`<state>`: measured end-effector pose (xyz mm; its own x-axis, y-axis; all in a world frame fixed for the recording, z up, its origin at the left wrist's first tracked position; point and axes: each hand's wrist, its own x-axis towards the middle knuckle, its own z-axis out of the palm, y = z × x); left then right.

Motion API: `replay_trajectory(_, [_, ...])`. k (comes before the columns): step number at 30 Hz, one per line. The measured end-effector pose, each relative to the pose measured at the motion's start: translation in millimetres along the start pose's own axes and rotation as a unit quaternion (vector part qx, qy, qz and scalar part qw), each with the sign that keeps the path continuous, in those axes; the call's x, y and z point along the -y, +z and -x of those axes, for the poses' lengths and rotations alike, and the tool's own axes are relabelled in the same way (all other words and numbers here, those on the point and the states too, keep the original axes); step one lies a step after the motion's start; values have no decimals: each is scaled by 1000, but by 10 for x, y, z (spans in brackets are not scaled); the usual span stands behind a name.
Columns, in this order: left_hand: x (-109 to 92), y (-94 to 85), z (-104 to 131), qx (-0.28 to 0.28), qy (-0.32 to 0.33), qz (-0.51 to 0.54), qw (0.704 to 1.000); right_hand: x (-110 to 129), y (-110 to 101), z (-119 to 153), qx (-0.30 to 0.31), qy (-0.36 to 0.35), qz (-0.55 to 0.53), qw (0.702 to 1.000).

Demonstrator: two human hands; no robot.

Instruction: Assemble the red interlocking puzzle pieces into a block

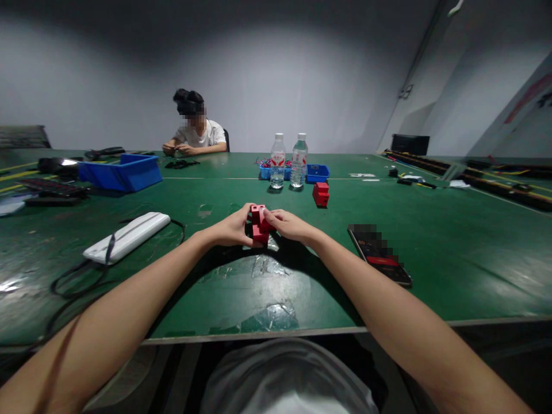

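A small red blocky piece [260,232] with dark holes in its top is between my hands, just above or on the green table; I cannot tell whether it is one part or several pressed together. My left hand [233,227] grips it from the left, with fingers behind and thumb at the lower front. From the right, my right hand [291,225] pinches its upper part, thumb in front. A similar red block [321,194] stands on the table farther back, to the right of my hands.
Two water bottles [278,163] stand behind my hands, before small blue bins [318,173]. A phone [379,255] lies right; a white power bank-like box [127,237] with black cable lies left, near a larger blue bin [121,172]. Another person [202,135] sits across the table.
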<state>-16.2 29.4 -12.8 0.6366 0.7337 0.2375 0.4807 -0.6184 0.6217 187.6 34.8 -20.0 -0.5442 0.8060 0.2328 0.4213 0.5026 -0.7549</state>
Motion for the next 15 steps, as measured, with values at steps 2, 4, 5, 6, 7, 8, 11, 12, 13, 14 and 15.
replay_trajectory(2, [-2, -7, -1, 2, 1, 0, 1000, -30, -8, -5, -22, -19, 50, 998])
replay_trajectory(4, [-6, -13, 0, 3, -1, 2, 1000, -53, -16, 5, -51, -27, 112, 992])
replay_trajectory(5, [-6, -15, 1, 4, -2, 4, 1000, -63, -19, 13, -61, -27, 143, 987])
replay_trajectory(6, [-5, -15, 3, 5, -3, 5, 1000, -73, -20, 23, -66, -26, 170, 983])
replay_trajectory(7, [-1, -14, 4, 5, -3, 6, 1000, -84, -20, 32, -66, -24, 192, 979])
replay_trajectory(8, [3, -13, 4, 5, -2, 6, 1000, -96, -18, 39, -65, -20, 208, 976])
replay_trajectory(11, [17, -7, 4, 6, 5, 3, 1000, -139, -8, 42, -77, 2, 221, 972])
replay_trajectory(12, [20, -5, 4, 6, 6, 2, 1000, -152, -5, 35, -92, 11, 217, 972])
replay_trajectory(13, [21, -4, 4, 6, 7, 0, 1000, -163, -5, 25, -111, 21, 209, 971])
replay_trajectory(14, [20, -3, 4, 5, 6, -3, 1000, -170, -7, 13, -134, 31, 196, 971])
replay_trajectory(15, [18, -2, 5, 4, 5, -7, 1000, -173, -12, -2, -162, 43, 176, 970])
